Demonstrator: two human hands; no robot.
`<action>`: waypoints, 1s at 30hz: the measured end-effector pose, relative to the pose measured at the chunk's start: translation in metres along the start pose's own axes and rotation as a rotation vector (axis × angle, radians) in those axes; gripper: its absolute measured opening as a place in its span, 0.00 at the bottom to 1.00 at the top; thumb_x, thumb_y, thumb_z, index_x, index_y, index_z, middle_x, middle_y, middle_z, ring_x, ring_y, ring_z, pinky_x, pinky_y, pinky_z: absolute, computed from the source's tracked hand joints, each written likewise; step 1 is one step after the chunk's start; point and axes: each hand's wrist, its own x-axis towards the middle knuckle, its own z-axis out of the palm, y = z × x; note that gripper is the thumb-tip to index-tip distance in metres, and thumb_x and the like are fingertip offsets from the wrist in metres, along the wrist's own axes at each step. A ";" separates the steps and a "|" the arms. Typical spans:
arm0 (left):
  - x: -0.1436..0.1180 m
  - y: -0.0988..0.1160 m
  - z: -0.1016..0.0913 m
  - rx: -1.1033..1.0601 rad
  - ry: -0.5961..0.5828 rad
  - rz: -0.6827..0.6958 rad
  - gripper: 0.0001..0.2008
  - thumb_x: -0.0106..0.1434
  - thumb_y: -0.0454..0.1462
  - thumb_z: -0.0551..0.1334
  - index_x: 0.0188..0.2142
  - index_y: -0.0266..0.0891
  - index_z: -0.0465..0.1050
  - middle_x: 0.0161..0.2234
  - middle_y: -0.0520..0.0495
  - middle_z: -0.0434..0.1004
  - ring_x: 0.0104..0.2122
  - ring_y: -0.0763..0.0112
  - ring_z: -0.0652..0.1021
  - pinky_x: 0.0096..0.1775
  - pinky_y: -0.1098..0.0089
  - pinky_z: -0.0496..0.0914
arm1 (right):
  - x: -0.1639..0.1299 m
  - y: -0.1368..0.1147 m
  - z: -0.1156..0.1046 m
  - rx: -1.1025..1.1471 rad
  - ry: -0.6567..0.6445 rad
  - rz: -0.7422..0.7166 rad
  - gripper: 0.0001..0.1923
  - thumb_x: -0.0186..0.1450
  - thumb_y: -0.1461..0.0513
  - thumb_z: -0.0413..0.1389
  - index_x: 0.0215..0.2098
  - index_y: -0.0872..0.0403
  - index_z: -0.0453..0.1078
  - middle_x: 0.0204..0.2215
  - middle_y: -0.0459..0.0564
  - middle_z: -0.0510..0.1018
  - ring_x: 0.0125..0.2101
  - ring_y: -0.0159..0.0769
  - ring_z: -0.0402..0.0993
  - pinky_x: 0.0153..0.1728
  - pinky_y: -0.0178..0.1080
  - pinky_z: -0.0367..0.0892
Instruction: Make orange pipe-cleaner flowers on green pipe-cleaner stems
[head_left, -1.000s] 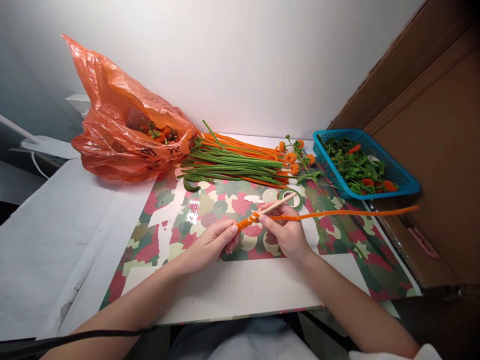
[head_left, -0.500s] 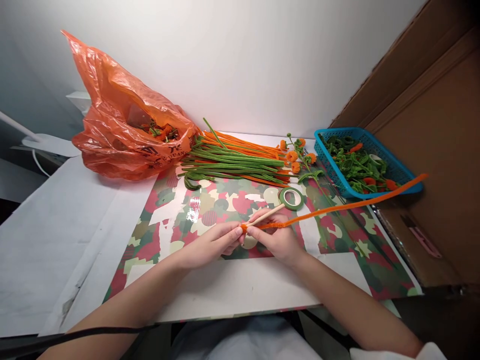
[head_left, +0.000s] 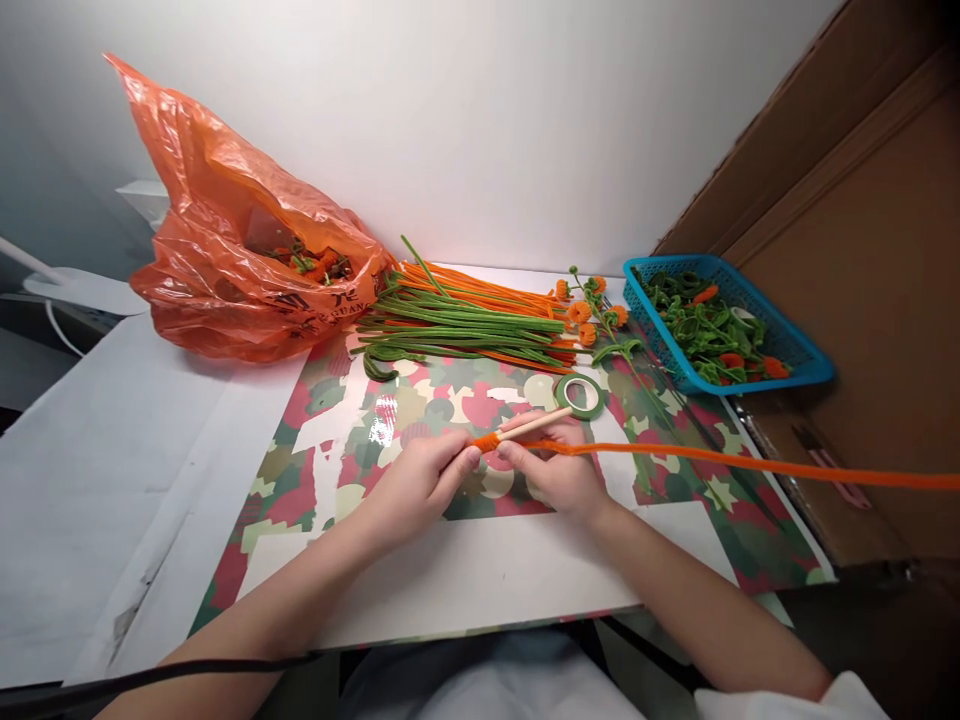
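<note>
Camouflage-patterned paper (head_left: 697,500) covers the worktable, and just above its middle a wooden stick (head_left: 536,423) is pinched between both hands. An orange pipe cleaner (head_left: 750,462) is coiled around the stick's near end, its free length stretched off to the right. The left hand (head_left: 420,487) is clamped on the coiled end; the right hand (head_left: 559,475) is closed on stick and cleaner. Green tape (head_left: 582,394) lies just behind, a pipe-cleaner pile (head_left: 465,322), blue basket (head_left: 806,355) and orange bag (head_left: 225,250) farther back.

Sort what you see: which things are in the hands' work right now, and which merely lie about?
In hand:
- left hand
- right hand
- thin pale wooden stick
- long fuzzy orange pipe cleaner

Lying about:
- crumpled orange plastic bag
- blue plastic basket
- green tape roll
- loose green and orange pipe cleaners
</note>
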 end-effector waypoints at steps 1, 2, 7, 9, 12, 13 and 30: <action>-0.001 -0.001 0.001 -0.013 0.010 0.019 0.17 0.69 0.43 0.48 0.26 0.39 0.59 0.18 0.57 0.58 0.19 0.77 0.61 0.22 0.75 0.55 | 0.001 0.001 0.000 0.044 -0.019 0.025 0.08 0.56 0.58 0.65 0.32 0.53 0.77 0.28 0.48 0.81 0.27 0.35 0.79 0.29 0.36 0.77; -0.002 -0.003 0.002 -0.040 0.013 0.036 0.17 0.69 0.43 0.48 0.26 0.39 0.60 0.18 0.57 0.58 0.19 0.77 0.61 0.22 0.75 0.56 | 0.001 0.001 -0.001 0.093 -0.055 0.052 0.09 0.56 0.57 0.65 0.31 0.53 0.77 0.27 0.48 0.81 0.27 0.35 0.79 0.29 0.37 0.77; -0.005 -0.001 0.006 -0.215 0.000 0.135 0.18 0.70 0.43 0.47 0.25 0.39 0.59 0.19 0.57 0.58 0.18 0.78 0.61 0.22 0.76 0.57 | 0.001 0.006 -0.003 0.314 -0.287 0.198 0.12 0.55 0.54 0.67 0.29 0.55 0.78 0.25 0.49 0.81 0.25 0.33 0.78 0.30 0.36 0.76; -0.006 -0.001 0.005 -0.245 -0.042 0.159 0.18 0.70 0.43 0.46 0.25 0.39 0.61 0.21 0.55 0.60 0.19 0.78 0.61 0.22 0.76 0.58 | 0.001 0.005 -0.004 0.351 -0.339 0.264 0.12 0.55 0.54 0.67 0.30 0.55 0.78 0.25 0.48 0.81 0.26 0.31 0.77 0.29 0.34 0.75; -0.005 -0.004 0.001 -0.217 -0.131 0.156 0.18 0.70 0.43 0.47 0.26 0.38 0.62 0.22 0.55 0.61 0.20 0.78 0.62 0.22 0.76 0.58 | 0.003 -0.005 -0.007 0.299 -0.385 0.331 0.14 0.53 0.54 0.68 0.27 0.56 0.77 0.21 0.47 0.78 0.23 0.30 0.75 0.25 0.32 0.72; -0.004 -0.006 -0.001 -0.190 -0.161 0.152 0.18 0.70 0.44 0.47 0.26 0.38 0.63 0.21 0.55 0.60 0.19 0.78 0.61 0.22 0.76 0.57 | 0.004 -0.010 -0.010 0.264 -0.389 0.339 0.14 0.51 0.54 0.69 0.26 0.56 0.77 0.20 0.46 0.77 0.22 0.30 0.74 0.23 0.32 0.71; 0.001 0.000 -0.018 0.228 -0.322 0.131 0.15 0.69 0.40 0.50 0.26 0.39 0.64 0.16 0.57 0.55 0.17 0.76 0.57 0.22 0.73 0.52 | 0.007 -0.036 -0.028 -0.399 -0.358 0.075 0.06 0.58 0.61 0.63 0.26 0.54 0.78 0.20 0.46 0.79 0.21 0.31 0.73 0.21 0.31 0.65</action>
